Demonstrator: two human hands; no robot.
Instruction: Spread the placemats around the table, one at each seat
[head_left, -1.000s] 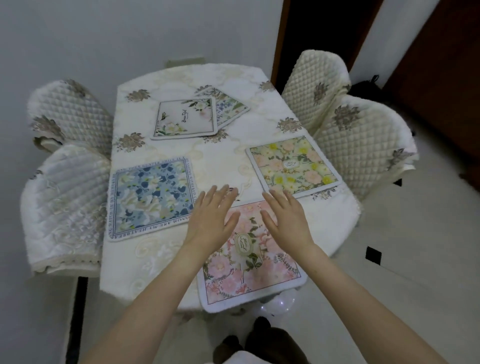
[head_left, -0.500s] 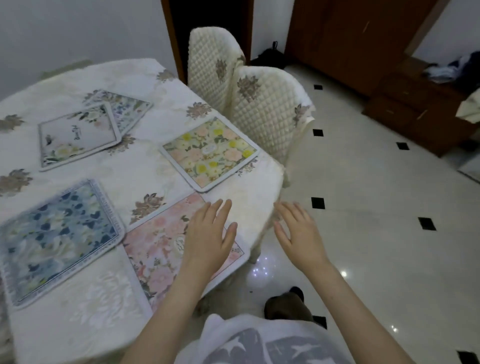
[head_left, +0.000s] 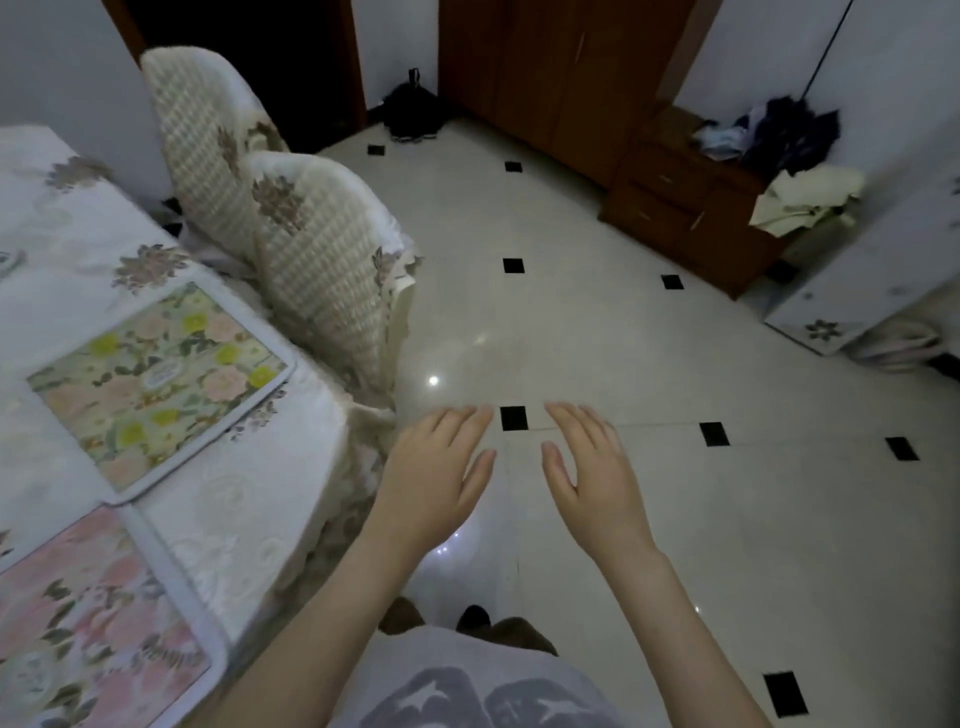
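Placemats lie on the table (head_left: 249, 525) at the left of my view; the yellow mat (head_left: 158, 384) sits flat near the table's right edge, just beside the nearer of two quilted chairs, and the pink mat (head_left: 88, 618) lies flat below it at the table's near edge, cut off by the frame's left and bottom borders; the two mats' corners come close together, though I cannot tell whether they touch; the tablecloth (head_left: 78, 244) under them is white with brown flower motifs and hangs over the rim; my left hand (head_left: 434, 478) is off the table, palm down over the floor, fingers spread loosely and holding nothing; my right hand (head_left: 592, 473) hangs beside it, also palm down, fingers spread and empty; the two hands are near each other but apart, with a black floor inset showing between their fingertips; neither hand touches a mat; the near chair (head_left: 322, 260) stands against the table's right side, and the far chair (head_left: 208, 135) stands just behind it, both in cream quilted covers; the floor (head_left: 623, 364) is pale glossy tile with small black squares; a brown cabinet (head_left: 685, 202) stands against the far wall, with clothes (head_left: 795, 145) heaped on top; a dark doorway opens behind the chairs.
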